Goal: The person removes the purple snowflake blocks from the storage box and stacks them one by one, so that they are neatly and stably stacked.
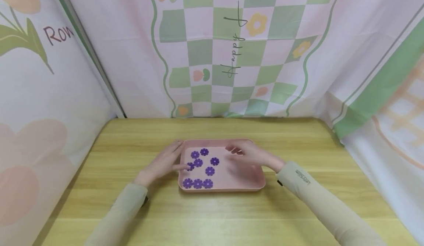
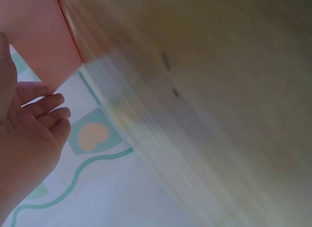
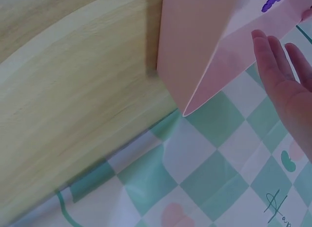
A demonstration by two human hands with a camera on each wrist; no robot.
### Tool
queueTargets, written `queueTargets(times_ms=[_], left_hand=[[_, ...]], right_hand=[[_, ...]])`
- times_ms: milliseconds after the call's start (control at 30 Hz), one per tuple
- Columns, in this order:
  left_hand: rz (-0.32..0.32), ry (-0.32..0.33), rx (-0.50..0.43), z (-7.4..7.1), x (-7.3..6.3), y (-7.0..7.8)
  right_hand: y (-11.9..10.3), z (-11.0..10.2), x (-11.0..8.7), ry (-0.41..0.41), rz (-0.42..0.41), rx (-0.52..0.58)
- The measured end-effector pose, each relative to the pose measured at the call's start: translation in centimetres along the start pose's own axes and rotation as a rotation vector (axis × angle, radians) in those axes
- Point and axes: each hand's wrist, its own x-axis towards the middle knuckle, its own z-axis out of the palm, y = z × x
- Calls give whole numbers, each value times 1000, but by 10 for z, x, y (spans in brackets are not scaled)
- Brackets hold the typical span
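A shallow pink tray lies on the table with several purple snowflake-shaped plastic discs in its left half. Three discs form a touching row along the near-left edge. My left hand holds the tray's left side, its fingers by the far corner and the thumb reaching over the rim beside a disc. The left wrist view shows those fingers bent against the tray's outer corner. Over the tray's right half hovers my right hand, fingers loosely extended and nothing visible in them; its thumb is hidden in the right wrist view.
The wood-grain table extends around the tray on all sides. A checkered green-and-white cloth hangs behind its far edge, with more patterned cloth to the left and right.
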Motion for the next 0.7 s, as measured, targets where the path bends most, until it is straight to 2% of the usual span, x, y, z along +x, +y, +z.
queueTargets(times_ms=[333,567,700], left_hand=[[-13,-4,-24,0,0,1],[-4,4,-21,0,-1,1],[-4,4,-26,0,-1,0]], right_hand=[[-9,0,8,-31,-24,-38],[-13,3,16,-74,-12,-18],[-13,6,20,-89,-34,-15]])
